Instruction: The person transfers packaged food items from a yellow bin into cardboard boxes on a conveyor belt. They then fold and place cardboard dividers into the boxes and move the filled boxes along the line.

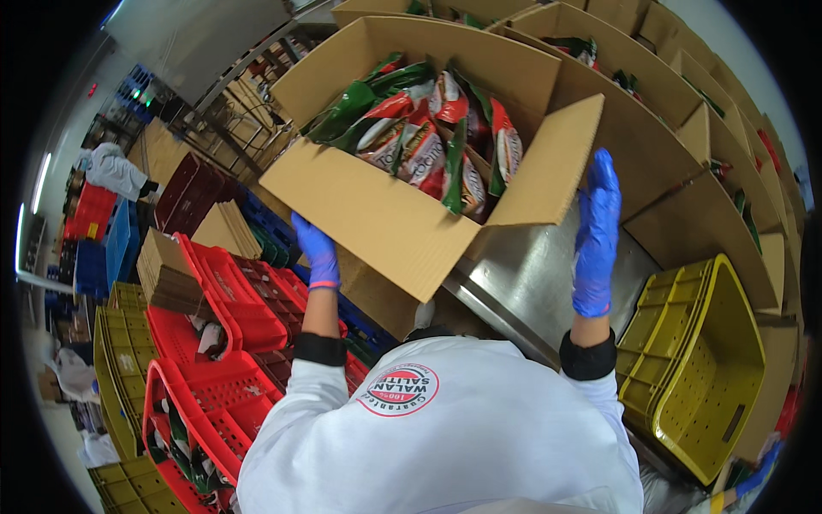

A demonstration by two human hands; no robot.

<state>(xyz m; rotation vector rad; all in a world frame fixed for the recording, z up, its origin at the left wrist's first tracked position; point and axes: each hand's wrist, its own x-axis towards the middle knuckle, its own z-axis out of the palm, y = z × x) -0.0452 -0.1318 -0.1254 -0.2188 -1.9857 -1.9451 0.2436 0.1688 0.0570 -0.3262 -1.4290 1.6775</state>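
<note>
An open cardboard box (368, 206) stands tilted in front of me, its flaps spread outward. Several glossy red, white and green plastic pouches (419, 146) stand packed inside it. My left hand (317, 250), in a blue glove, grips the box at its near left side; the near flap hides part of the fingers. Beside the right flap, my right hand (597, 236), also gloved in blue, is raised open with fingers stretched out and nothing in it. A metal table (548, 278) shows under the box's right side.
Filled cardboard boxes (638, 137) stand in rows at the far right. A yellow crate (693, 368) lies close on my right, with another person's gloved hand (760, 471) below it. Red crates (218, 385) and flattened cardboard (167, 270) are on my left. Another person (116, 171) is farther back.
</note>
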